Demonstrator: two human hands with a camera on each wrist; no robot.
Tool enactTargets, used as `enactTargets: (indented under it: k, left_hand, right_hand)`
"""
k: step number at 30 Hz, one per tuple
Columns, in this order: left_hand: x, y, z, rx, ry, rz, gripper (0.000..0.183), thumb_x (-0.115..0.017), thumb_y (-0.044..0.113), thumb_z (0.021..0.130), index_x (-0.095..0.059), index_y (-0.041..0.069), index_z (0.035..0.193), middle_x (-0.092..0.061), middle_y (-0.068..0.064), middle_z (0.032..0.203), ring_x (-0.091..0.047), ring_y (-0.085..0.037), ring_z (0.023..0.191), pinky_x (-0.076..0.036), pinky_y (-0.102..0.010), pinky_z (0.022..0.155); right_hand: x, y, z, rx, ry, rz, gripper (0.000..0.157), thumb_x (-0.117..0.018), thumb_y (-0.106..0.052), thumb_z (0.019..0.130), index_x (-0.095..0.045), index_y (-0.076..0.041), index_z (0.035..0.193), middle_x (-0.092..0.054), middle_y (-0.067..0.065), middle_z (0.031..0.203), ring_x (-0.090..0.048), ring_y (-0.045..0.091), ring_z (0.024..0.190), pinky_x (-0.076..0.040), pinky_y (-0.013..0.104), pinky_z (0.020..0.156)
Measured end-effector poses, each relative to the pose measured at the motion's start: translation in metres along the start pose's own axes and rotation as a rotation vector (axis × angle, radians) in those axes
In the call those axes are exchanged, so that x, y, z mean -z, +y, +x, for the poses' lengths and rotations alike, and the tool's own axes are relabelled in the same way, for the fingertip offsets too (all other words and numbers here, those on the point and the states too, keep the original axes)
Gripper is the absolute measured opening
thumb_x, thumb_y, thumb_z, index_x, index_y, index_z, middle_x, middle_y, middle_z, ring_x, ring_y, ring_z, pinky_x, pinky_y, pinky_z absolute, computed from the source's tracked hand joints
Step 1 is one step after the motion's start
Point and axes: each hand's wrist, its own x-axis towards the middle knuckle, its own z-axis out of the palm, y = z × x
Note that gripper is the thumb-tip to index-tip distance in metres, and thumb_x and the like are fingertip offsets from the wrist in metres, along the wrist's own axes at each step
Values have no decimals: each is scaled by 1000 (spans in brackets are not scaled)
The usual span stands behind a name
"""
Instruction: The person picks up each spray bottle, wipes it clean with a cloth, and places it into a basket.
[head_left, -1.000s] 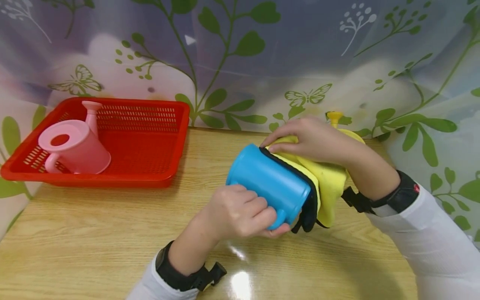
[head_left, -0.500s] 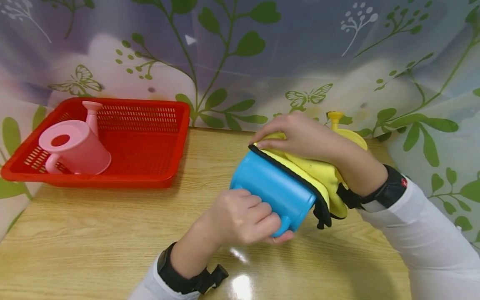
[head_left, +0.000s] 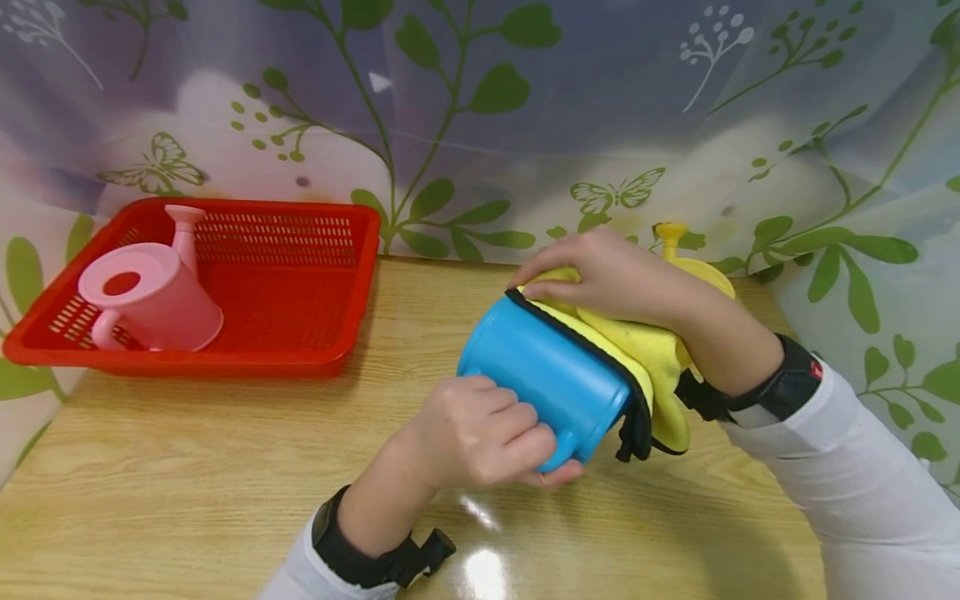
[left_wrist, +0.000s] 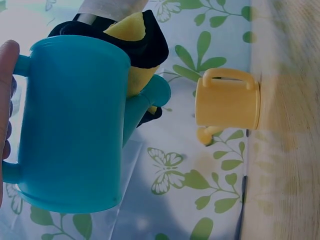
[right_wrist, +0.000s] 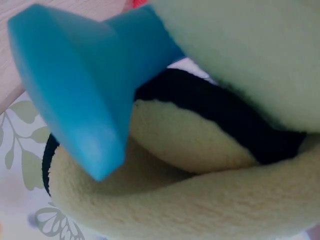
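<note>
My left hand [head_left: 480,433] grips the handle of a blue watering can [head_left: 543,367], which it holds tilted above the table. My right hand [head_left: 600,271] holds a yellow cloth with black edging [head_left: 663,354] against the can's side, fingers and thumb near the rim. In the left wrist view, the blue watering can [left_wrist: 75,125] fills the left side, and the cloth's black edge [left_wrist: 145,45] lies behind it. The right wrist view has the can's flared spout [right_wrist: 75,85] close up, with folds of the cloth [right_wrist: 200,200] around it; the right fingers are hidden there.
A red basket [head_left: 292,362] at the left of the wooden table [head_left: 225,483] holds a pink watering can [head_left: 161,300]. Behind my right forearm stands a yellow watering can [head_left: 708,275], close to the leaf-patterned curtain [head_left: 600,108].
The right hand and cloth slid left along the can's side, then slightly back right. The blue can shifted a little down and right, then slightly back. Basket and other cans stayed put.
</note>
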Motion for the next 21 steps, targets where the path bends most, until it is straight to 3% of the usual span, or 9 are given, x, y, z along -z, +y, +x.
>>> enactTargets:
  k: [6, 21]
  left_hand:
    - [0, -2, 0, 0, 2, 3, 38, -57, 42, 88, -40, 24, 59, -33, 13, 48, -31, 0, 41, -24, -15, 42]
    - [4, -8, -4, 33, 2, 14, 38, -56, 41, 89, -41, 22, 59, -37, 11, 48, -34, -2, 41, -26, -15, 42]
  right_hand:
    - [0, 2, -3, -34, -18, 4, 24, -58, -22, 97, -69, -16, 117, -69, 6, 115, -61, 15, 85, -49, 37, 78]
    - [3, 9, -17, 74, 27, -55, 20, -63, -17, 94, -72, -15, 111, -72, 3, 104, -66, 18, 92, -53, 36, 76]
